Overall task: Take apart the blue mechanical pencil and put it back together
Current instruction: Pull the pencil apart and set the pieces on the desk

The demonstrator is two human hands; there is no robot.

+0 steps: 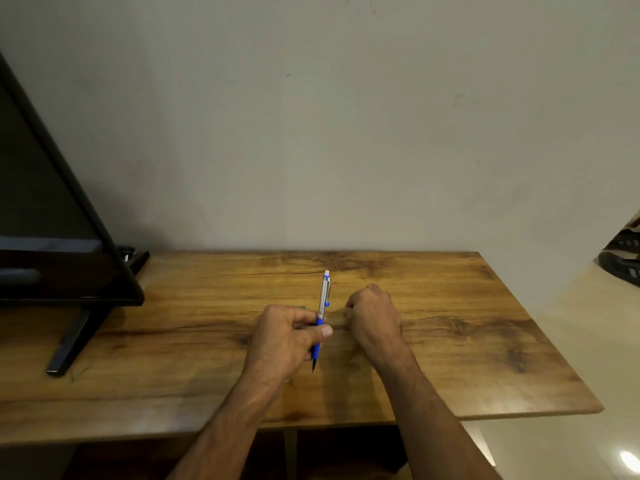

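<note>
The blue mechanical pencil (pixel 322 299) stands nearly upright over the middle of the wooden table (pixel 450 341). It has a silver upper barrel with a clip, a white cap on top, a blue grip and a dark tip pointing down towards me. My left hand (pixel 284 337) holds it by the blue grip between thumb and fingers. My right hand (pixel 372 315) rests on the table just right of the pencil, curled into a loose fist and apart from the pencil. Whether it holds anything is hidden. A small green bit (pixel 303 307) peeks out behind my left fingers.
A black flat screen (pixel 52 209) on a stand (pixel 69 344) fills the table's left end. A plain wall rises behind the table. Dark objects (pixel 621 261) sit on a pale surface at the far right. The table's right edge drops to a shiny floor.
</note>
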